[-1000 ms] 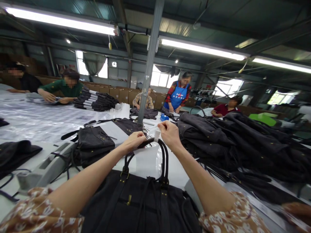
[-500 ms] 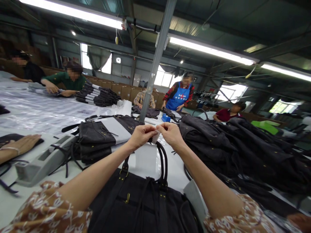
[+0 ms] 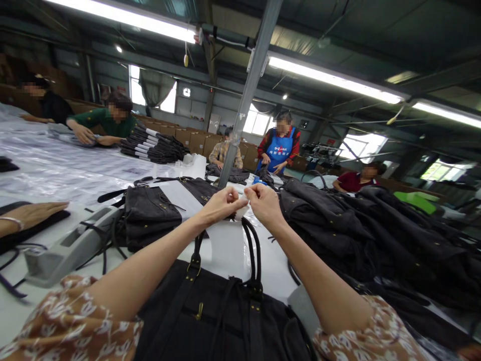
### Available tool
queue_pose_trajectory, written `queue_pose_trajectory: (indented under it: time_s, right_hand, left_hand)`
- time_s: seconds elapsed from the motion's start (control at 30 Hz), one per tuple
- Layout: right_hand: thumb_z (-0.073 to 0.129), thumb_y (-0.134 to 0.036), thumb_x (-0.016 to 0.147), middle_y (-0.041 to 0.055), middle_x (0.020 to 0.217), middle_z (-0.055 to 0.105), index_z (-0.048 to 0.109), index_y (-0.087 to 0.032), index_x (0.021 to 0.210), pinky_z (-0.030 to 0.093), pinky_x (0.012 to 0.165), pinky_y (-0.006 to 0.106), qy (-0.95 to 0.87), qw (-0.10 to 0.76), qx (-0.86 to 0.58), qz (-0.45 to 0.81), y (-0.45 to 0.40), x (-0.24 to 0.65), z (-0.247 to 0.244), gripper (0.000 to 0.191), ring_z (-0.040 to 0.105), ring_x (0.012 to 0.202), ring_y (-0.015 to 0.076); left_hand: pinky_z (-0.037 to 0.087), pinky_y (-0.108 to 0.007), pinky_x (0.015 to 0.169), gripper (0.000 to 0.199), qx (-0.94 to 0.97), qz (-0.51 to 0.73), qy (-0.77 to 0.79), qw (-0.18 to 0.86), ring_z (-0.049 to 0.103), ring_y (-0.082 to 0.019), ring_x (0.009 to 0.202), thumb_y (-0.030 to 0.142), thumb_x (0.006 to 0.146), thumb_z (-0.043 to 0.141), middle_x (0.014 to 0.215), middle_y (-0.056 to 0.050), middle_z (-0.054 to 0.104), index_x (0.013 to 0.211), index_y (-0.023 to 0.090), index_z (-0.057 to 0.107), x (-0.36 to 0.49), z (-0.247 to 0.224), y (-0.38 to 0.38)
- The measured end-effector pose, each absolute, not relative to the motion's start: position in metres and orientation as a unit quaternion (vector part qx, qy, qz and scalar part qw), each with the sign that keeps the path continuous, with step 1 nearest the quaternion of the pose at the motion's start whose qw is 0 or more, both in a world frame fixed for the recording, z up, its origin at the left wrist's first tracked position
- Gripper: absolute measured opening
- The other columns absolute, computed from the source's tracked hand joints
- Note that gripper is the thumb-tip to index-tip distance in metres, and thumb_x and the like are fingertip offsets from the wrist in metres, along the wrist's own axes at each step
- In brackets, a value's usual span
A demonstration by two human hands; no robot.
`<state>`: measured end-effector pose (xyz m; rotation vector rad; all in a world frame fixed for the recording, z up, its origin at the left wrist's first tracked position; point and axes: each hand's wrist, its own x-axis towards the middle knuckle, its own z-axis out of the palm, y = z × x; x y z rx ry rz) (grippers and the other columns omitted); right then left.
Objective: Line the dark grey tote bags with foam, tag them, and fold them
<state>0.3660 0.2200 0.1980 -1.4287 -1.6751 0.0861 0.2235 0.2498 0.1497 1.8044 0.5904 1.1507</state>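
My left hand (image 3: pixel 224 204) and my right hand (image 3: pixel 263 204) meet near the middle of the view, above the far side of a black bag (image 3: pixel 214 321). Fingers of both hands are pinched at a small white piece (image 3: pixel 239 214), which hangs between them by the bag's handle. Two dark handles (image 3: pixel 251 250) stand up from the bag, one partly behind my left forearm. Brass-coloured fittings show on its front. The exact fingertip contact is too small to make out.
Folded black bags with a white band (image 3: pixel 150 213) and a grey tape dispenser (image 3: pixel 71 250) lie left. A large heap of black bags (image 3: pixel 361 230) fills the right. Another person's hand (image 3: pixel 37 216) rests at far left. A metal post (image 3: pixel 240 115) rises ahead; several people work beyond.
My left fingers have opened out a little and the hands have shifted slightly. The person in the blue apron has moved their hands. The view has turned slightly.
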Motion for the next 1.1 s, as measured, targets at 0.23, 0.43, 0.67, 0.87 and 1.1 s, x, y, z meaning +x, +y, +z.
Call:
queue_pose_trajectory:
  time_s: [0.23,0.43,0.67,0.87,1.1]
  right_hand:
    - [0.056,-0.027,0.076,-0.0030,0.059,0.057,0.060,-0.019,0.063,0.035,0.058,0.023,-0.682,0.445,-0.578,0.063,0.218,0.365,0.199,0.016,0.050,0.058,0.0113]
    - [0.054,-0.027,0.081,-0.0036,0.064,0.059,0.059,-0.020,0.065,0.038,0.063,0.022,-0.609,0.528,-0.589,0.064,0.210,0.368,0.185,0.018,0.052,0.064,0.0111]
    - [0.054,-0.031,0.084,-0.0041,0.062,0.056,0.059,-0.019,0.069,0.038,0.062,0.022,-0.554,0.597,-0.577,0.059,0.208,0.366,0.179,0.020,0.051,0.061,0.0109]
    - [0.027,-0.051,0.095,0.0028,0.065,0.063,0.066,-0.019,0.076,0.039,0.061,0.024,-0.613,0.479,-0.624,0.070,0.206,0.374,0.134,0.055,0.058,0.066,0.0154]
    - [0.011,-0.057,0.095,0.0090,0.060,0.064,0.066,-0.020,0.063,0.038,0.059,0.029,-0.616,0.385,-0.686,0.043,0.202,0.376,0.094,0.074,0.059,0.061,0.0192]
  left_hand:
    - [0.028,-0.021,0.047,0.032,0.727,0.379,0.250,0.515,0.042,-0.010,0.048,0.046,0.069,0.065,0.054,0.002,0.053,0.063,0.015,0.060,0.243,0.145,0.253]
    - [0.018,-0.022,0.042,0.028,0.762,0.327,0.286,0.480,0.031,-0.009,0.039,0.045,0.072,0.053,0.042,0.006,0.038,0.064,0.019,0.061,0.241,0.135,0.258]
    - [0.028,-0.021,0.049,0.033,0.805,0.320,0.304,0.397,0.044,-0.012,0.050,0.051,0.074,0.050,0.054,0.005,0.052,0.075,0.020,0.060,0.229,0.137,0.253]
    - [0.027,-0.021,0.045,0.041,0.800,0.333,0.298,0.401,0.036,-0.010,0.044,0.057,0.076,0.047,0.045,0.006,0.043,0.061,0.019,0.051,0.230,0.138,0.254]
    - [0.021,-0.021,0.045,0.046,0.811,0.263,0.283,0.440,0.032,-0.008,0.045,0.061,0.071,0.060,0.049,0.005,0.043,0.062,0.016,0.054,0.226,0.120,0.261]
